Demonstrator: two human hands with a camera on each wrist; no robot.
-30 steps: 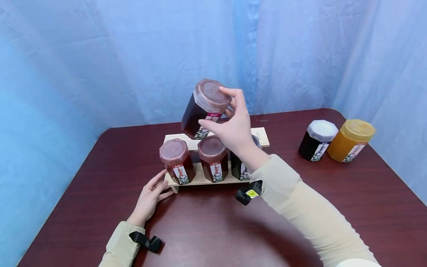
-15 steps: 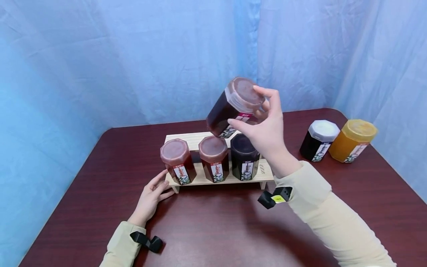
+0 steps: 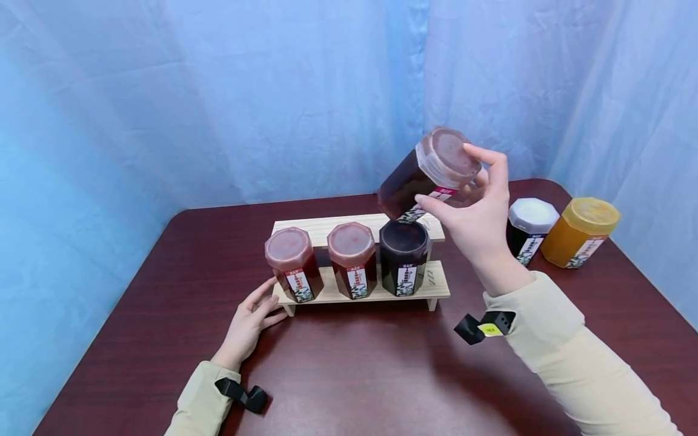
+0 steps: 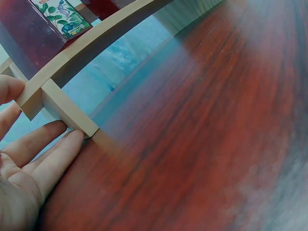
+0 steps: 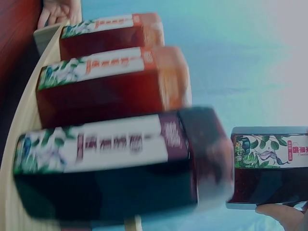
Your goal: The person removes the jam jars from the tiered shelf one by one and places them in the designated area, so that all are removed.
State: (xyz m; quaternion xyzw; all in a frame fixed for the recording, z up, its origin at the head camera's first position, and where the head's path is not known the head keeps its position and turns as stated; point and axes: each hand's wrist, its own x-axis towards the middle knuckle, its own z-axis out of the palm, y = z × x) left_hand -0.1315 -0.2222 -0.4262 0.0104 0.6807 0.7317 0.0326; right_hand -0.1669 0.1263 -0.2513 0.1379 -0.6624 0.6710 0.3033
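Observation:
My right hand [image 3: 480, 221] grips a dark jar with a reddish lid [image 3: 409, 181] between thumb and fingers. The jar is tilted, lid toward the upper right, above the right end of a two-step wooden rack [image 3: 436, 281]; the right wrist view shows its label. My left hand [image 3: 245, 330] rests at the rack's left end, extended fingers touching the shelf edge and leg [image 4: 72, 113]. Three jars stand along the front step: a red jar [image 3: 294, 266] at left, another red jar [image 3: 352, 260] in the middle and a black-lidded jar [image 3: 403, 257] at right.
A white-lidded dark jar [image 3: 531, 218], partly behind my right hand, and a yellow jar [image 3: 580, 233] stand at the table's right side. The rack sits on a dark red-brown table [image 3: 349, 369]. Blue curtains [image 3: 272, 91] hang behind it and along both sides.
My right hand has carried the dark jar rightward, from above the rack's middle to above its right end, uncovering the black-lidded jar. My left hand has stayed at the rack's left end.

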